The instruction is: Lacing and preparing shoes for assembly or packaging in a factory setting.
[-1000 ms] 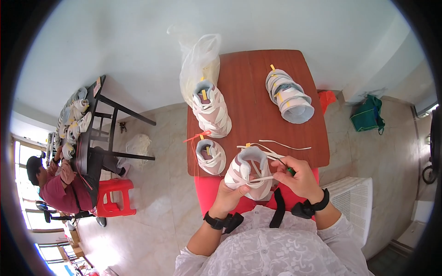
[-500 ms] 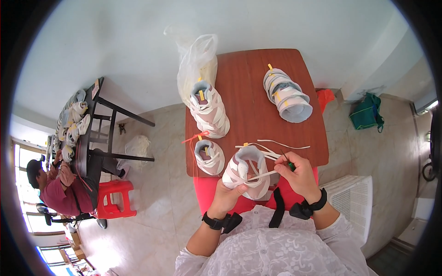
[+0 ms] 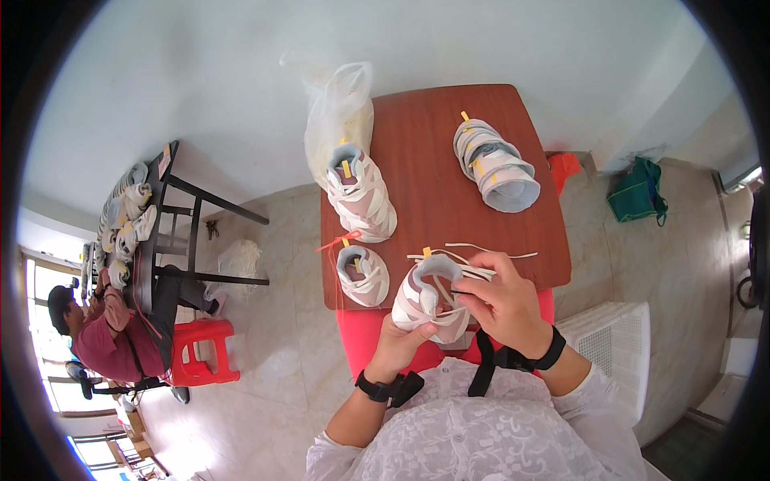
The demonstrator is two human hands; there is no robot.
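My left hand (image 3: 399,346) is closed round the near left side of a white and pink shoe upper (image 3: 411,306) with a grey lining and a yellow tab. My right hand (image 3: 512,309) bends over the opening, thumb and forefinger close together by the laces. A small green-handled pointed tool shows in that hand in the earlier frame; now the fingers mostly hide it, with a dark bit at their tips. Loose white lace (image 3: 491,248) trails past the shoe onto the table. Left of it sits another laced upper (image 3: 363,276), with red string (image 3: 341,240) beside its tab.
On the brown table (image 3: 437,168), nested laced uppers (image 3: 361,196) stand at left before a clear plastic bag (image 3: 337,104); a stack of grey-white uppers (image 3: 497,168) lies at right. A white plastic basket (image 3: 618,353) is beside me. Far left, a person (image 3: 120,341) works at a black table.
My right hand has moved left and down to the shoe's opening, from pulling a lace out to the right. The green handle no longer shows. My left hand keeps its hold on the shoe.
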